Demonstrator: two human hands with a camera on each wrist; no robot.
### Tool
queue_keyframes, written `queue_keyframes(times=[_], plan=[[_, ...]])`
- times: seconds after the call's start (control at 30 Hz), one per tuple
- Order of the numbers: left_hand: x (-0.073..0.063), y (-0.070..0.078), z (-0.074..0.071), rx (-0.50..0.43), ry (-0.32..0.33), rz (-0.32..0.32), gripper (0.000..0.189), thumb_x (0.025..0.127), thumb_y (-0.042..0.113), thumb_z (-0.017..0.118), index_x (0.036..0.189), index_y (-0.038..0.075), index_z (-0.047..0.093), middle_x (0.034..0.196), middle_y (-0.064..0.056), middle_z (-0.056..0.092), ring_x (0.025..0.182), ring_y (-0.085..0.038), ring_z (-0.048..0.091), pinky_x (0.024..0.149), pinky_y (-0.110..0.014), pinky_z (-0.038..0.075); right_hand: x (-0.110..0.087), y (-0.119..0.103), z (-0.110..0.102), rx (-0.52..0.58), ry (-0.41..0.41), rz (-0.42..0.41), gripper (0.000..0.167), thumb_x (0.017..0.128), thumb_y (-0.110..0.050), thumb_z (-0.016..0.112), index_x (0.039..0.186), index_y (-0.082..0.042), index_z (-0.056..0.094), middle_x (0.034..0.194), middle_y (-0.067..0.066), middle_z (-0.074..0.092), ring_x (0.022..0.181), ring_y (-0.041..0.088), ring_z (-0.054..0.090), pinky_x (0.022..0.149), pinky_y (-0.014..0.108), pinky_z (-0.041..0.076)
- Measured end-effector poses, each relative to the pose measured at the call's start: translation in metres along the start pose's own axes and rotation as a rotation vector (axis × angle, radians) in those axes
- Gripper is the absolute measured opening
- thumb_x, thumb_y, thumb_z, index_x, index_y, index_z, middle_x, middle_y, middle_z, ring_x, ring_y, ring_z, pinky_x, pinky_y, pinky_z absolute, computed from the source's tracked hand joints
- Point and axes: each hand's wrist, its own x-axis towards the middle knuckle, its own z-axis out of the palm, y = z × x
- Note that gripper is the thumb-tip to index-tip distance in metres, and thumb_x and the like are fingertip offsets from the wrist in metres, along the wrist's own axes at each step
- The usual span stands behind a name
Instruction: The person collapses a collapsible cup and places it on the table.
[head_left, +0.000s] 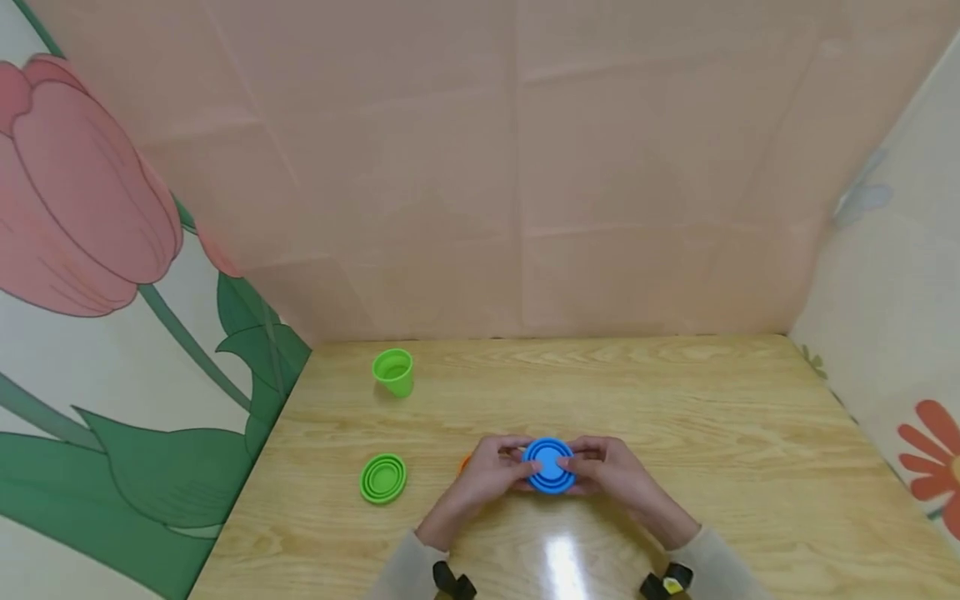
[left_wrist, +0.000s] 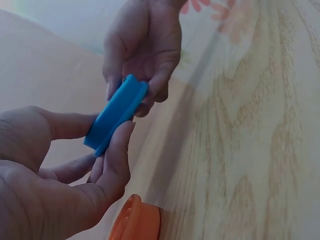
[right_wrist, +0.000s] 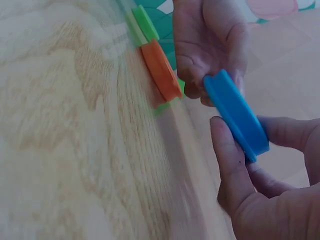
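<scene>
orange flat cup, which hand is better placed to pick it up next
Probably the left hand: the orange flat cup lies near it, partly hidden behind it in the head view, while the right hand is farther off. Both hands hold the blue cup, so the left must let go first.

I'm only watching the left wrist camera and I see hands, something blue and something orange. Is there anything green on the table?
Observer: Yes! The head view shows a green cup standing near the back edge of the table.
Operator: Cool! Is that the only green thing there?
Observer: No, a flat green disc lies nearer the camera than the cup.
Operator: What's on the face of the one being held?
Observer: The blue disc shows rings, one inside another, around a flat round middle.
</scene>
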Motion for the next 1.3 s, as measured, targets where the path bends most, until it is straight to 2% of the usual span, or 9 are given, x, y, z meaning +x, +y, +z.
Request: queue_keyframes(times=[0.2,0.4,0.57,0.7,0.87,0.97,1.07,1.2,1.3], plan=[[0.0,-0.002,-0.007,-0.077,-0.012,-0.022,0.036,0.094,0.004,0.077,0.13,0.001,0.072,0.098,-0.007,0.061,0.077,-0.013,0.072,0.071,-0.028,0.068,-0.002,0.0,-0.001,-0.014,-0.012,-0.066,0.072,0.094,-0.022,0.081,0.152,0.005,0.047,0.138,0.027,0.062,0.112,0.022,0.071,0.089,0.031,0.065],[-0.003,0.0,-0.011,-0.141,-0.034,-0.075,0.047,0.096,0.004,0.075,0.141,-0.004,0.062,0.099,-0.009,0.067,0.076,-0.012,0.072,0.072,-0.026,0.067,-0.005,-0.004,-0.003,-0.069,-0.106,-0.083,0.076,0.092,-0.025,0.083,0.155,-0.005,0.047,0.156,0.022,0.051,0.131,0.032,0.064,0.1,0.031,0.06],[-0.004,0.002,-0.011,-0.189,-0.068,-0.089,0.045,0.097,0.004,0.074,0.14,-0.006,0.062,0.103,-0.01,0.068,0.076,-0.011,0.072,0.072,-0.023,0.066,-0.007,-0.005,-0.003,-0.132,-0.171,-0.136,0.078,0.091,-0.025,0.084,0.157,-0.007,0.046,0.16,0.023,0.047,0.139,0.04,0.058,0.109,0.036,0.057],[-0.003,0.001,-0.012,-0.244,-0.108,-0.093,0.042,0.099,0.004,0.07,0.139,-0.007,0.061,0.108,-0.011,0.071,0.081,-0.012,0.074,0.075,-0.024,0.067,-0.007,-0.003,-0.003,-0.142,-0.193,-0.184,0.08,0.09,-0.021,0.085,0.157,-0.005,0.044,0.16,0.025,0.046,0.139,0.042,0.056,0.109,0.031,0.056],[-0.002,-0.002,-0.015,-0.292,-0.16,-0.095,0.041,0.101,0.006,0.068,0.138,-0.009,0.062,0.113,-0.011,0.072,0.088,-0.014,0.075,0.079,-0.025,0.067,-0.005,-0.001,-0.003,-0.131,-0.201,-0.204,0.08,0.088,-0.017,0.086,0.157,-0.008,0.046,0.158,0.024,0.049,0.134,0.028,0.062,0.103,0.021,0.057],[-0.002,-0.001,-0.015,-0.286,-0.173,-0.099,0.04,0.101,0.007,0.068,0.137,-0.009,0.062,0.111,-0.009,0.073,0.089,-0.013,0.075,0.079,-0.025,0.067,-0.005,0.0,-0.004,-0.137,-0.198,-0.207,0.08,0.087,-0.017,0.087,0.156,-0.008,0.047,0.157,0.023,0.05,0.13,0.021,0.064,0.101,0.021,0.058],[-0.002,0.0,-0.015,-0.27,-0.169,-0.109,0.038,0.102,0.009,0.068,0.135,-0.009,0.064,0.11,-0.008,0.073,0.088,-0.012,0.075,0.081,-0.026,0.067,-0.005,0.0,-0.005,-0.138,-0.203,-0.208,0.077,0.089,-0.018,0.085,0.155,-0.005,0.048,0.156,0.025,0.05,0.131,0.024,0.063,0.101,0.022,0.058],[-0.004,0.001,-0.014,-0.19,-0.161,-0.089,0.038,0.104,0.016,0.067,0.135,-0.006,0.065,0.114,-0.01,0.075,0.089,-0.014,0.076,0.087,-0.034,0.067,-0.005,0.001,-0.006,-0.102,-0.192,-0.162,0.069,0.093,-0.02,0.082,0.153,-0.005,0.05,0.154,0.022,0.055,0.134,0.03,0.061,0.101,0.024,0.058],[-0.006,0.001,-0.014,-0.093,-0.149,-0.043,0.041,0.104,0.023,0.067,0.138,-0.002,0.065,0.118,-0.012,0.076,0.093,-0.02,0.077,0.092,-0.043,0.067,-0.004,0.002,-0.006,-0.078,-0.165,-0.12,0.064,0.096,-0.022,0.078,0.151,-0.004,0.052,0.151,0.019,0.057,0.133,0.028,0.062,0.1,0.026,0.059]])
